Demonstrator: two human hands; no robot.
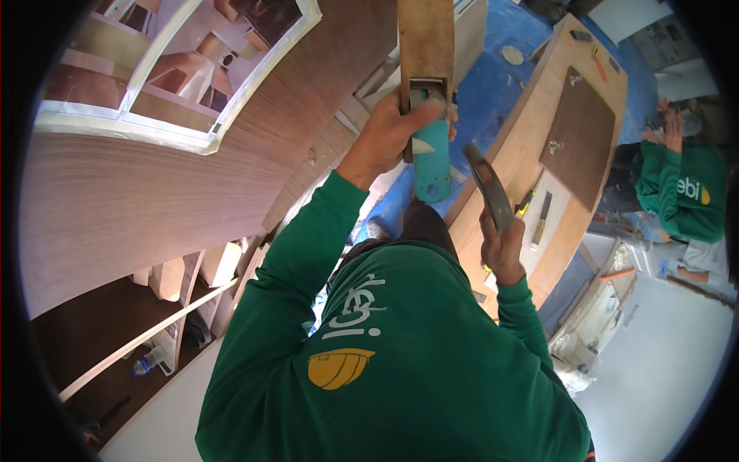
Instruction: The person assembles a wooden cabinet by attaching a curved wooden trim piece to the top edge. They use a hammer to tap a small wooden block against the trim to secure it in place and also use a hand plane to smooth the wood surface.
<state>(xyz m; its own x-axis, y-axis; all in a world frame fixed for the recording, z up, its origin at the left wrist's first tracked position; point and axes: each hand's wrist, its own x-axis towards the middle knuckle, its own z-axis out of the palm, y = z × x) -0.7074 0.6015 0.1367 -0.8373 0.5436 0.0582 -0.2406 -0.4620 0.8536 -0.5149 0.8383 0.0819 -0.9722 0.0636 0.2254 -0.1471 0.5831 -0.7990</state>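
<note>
My left hand [389,138] is closed round a wooden hand plane [427,42] held up in front of me, its long body pointing away. A teal blade [433,154] with a hole near its end sticks out of the plane's mouth toward me, and my left thumb, slightly blurred, lies across it. To the right of the plane, my right hand [504,246] grips a curved, dark grey metal tool [491,189] with a brownish slot along it. The tool is raised above the workbench, apart from the plane; its exact kind is hard to make out.
On the long wooden workbench [531,100] lie a brown panel with hinges [581,127], a yellow-handled knife [525,203] and a chisel-like tool [542,219]. Another person in a green top [681,185] stands beyond it. A wood-veneer panel [177,185] is close on my left, above open shelving [185,323].
</note>
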